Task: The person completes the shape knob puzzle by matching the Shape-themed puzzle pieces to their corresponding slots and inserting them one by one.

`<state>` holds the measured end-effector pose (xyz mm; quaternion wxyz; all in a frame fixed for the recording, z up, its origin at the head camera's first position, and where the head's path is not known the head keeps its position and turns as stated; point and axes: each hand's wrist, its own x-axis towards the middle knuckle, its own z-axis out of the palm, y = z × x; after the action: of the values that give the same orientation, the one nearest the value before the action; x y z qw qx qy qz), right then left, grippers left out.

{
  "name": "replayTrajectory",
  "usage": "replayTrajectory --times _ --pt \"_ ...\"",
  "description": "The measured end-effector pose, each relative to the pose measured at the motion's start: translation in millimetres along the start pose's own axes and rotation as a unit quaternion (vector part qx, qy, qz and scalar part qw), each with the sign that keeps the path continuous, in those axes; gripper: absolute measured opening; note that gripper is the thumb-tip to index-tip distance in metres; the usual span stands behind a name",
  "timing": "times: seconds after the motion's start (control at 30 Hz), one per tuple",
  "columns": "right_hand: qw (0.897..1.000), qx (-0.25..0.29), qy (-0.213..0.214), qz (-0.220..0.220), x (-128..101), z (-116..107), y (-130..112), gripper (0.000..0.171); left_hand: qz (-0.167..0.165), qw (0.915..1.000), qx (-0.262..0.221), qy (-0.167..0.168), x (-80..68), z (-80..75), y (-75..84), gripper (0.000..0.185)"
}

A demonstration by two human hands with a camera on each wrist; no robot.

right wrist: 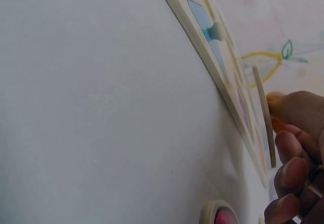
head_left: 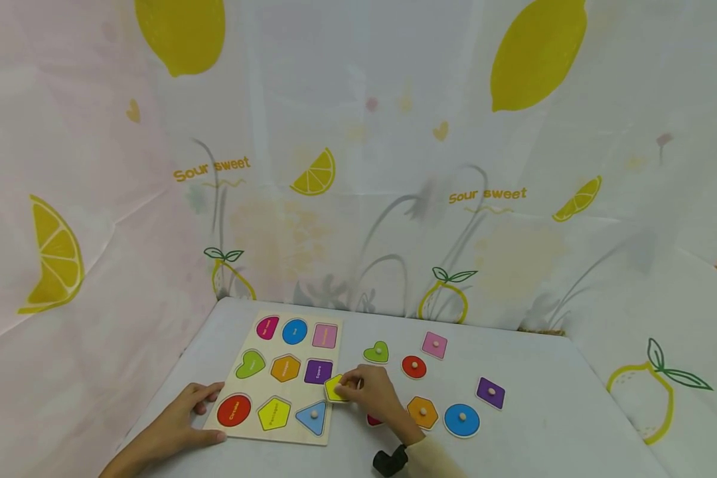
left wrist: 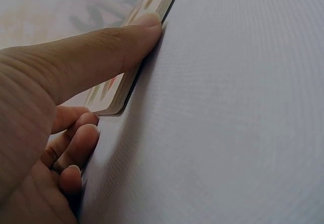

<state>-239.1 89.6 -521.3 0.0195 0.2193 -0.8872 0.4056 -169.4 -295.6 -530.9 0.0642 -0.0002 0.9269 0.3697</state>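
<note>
2 hands are seen at the near edge of the white table (head_left: 514, 431). The left hand (head_left: 182, 425) is laid flat by the near left corner of the wooden shape puzzle board (head_left: 301, 435); its fingers are straight and a little apart, and the thumb (left wrist: 101, 52) is pressed along the board's edge. A black band is worn on the right wrist. The right hand (head_left: 378, 393) is curled round the peg of a yellow pentagon piece (head_left: 335, 388), which is held tilted just over the right edge of the board, beside the purple square slot (head_left: 318, 371).

On the board, 9 slots are counted. Only 1 is filled: the blue triangle piece (head_left: 313, 416) with its peg, in the near right corner. The yellow pentagon slot (head_left: 273, 413) is left open just beside it, so the held piece is judged to be not yet in place.

Farther right, loose pieces are spread on the table: a dark pink piece partly hidden under the right hand, an orange hexagon (head_left: 422, 412), a blue circle (head_left: 461, 419), a purple square (head_left: 490, 392), a red circle (head_left: 414, 366), a green heart (head_left: 376, 352) and a pink square (head_left: 434, 344). So most of the work is left to be done.

At the back, a curtain with lemons (head_left: 538, 53) is hung.
</note>
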Motion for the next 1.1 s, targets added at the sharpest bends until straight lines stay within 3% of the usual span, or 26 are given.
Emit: replayTrajectory --times 0.23,0.53,0.87,1.1 --pt "1.000 0.000 -0.001 -0.013 3 11 -11 0.015 0.013 0.9999 0.003 -0.001 -0.6 -0.9 -0.5 0.104" --pt "1.000 0.015 -0.017 -0.004 7 25 -25 0.016 -0.003 1.0000 0.000 0.000 -0.4 -0.3 0.5 0.110" --pt "0.999 0.023 -0.038 -0.017 10 36 -41 0.016 0.019 0.9998 -0.003 -0.002 -1.4 -2.1 -2.3 0.104" --pt "0.998 0.016 -0.054 -0.026 10 43 -51 0.016 0.003 1.0000 -0.005 -0.003 -1.2 -0.7 -0.8 0.106"
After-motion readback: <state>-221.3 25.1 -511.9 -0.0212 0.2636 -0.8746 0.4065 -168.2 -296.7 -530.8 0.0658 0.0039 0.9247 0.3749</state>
